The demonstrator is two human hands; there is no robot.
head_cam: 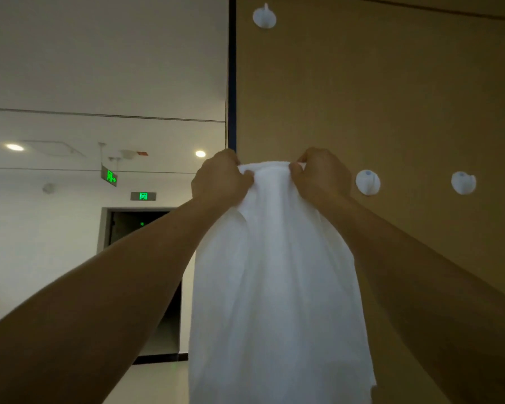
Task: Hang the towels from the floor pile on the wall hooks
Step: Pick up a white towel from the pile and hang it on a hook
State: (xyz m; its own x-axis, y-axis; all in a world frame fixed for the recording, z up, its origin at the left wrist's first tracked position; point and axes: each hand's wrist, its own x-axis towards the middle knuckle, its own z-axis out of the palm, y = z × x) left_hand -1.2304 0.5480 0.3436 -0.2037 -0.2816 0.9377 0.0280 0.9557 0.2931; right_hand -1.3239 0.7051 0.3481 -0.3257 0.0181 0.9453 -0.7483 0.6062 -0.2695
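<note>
A white towel [277, 287] hangs long against the tan wall panel [391, 97], its top edge stretched between my hands. My left hand [219, 180] grips the top edge at the left, and my right hand [321, 174] pinches it at the right. The top edge sits at the height of the lower row of white round hooks; the nearest one [368, 182] is just right of my right hand, another [463, 182] farther right. A third hook [264, 16] sits high above the towel. Any hook behind the towel is hidden. The floor pile is out of view.
A dark vertical frame edge [231, 83] bounds the panel on the left. Beyond it a white corridor shows ceiling lights, green exit signs [143, 196] and a dark doorway [140, 228].
</note>
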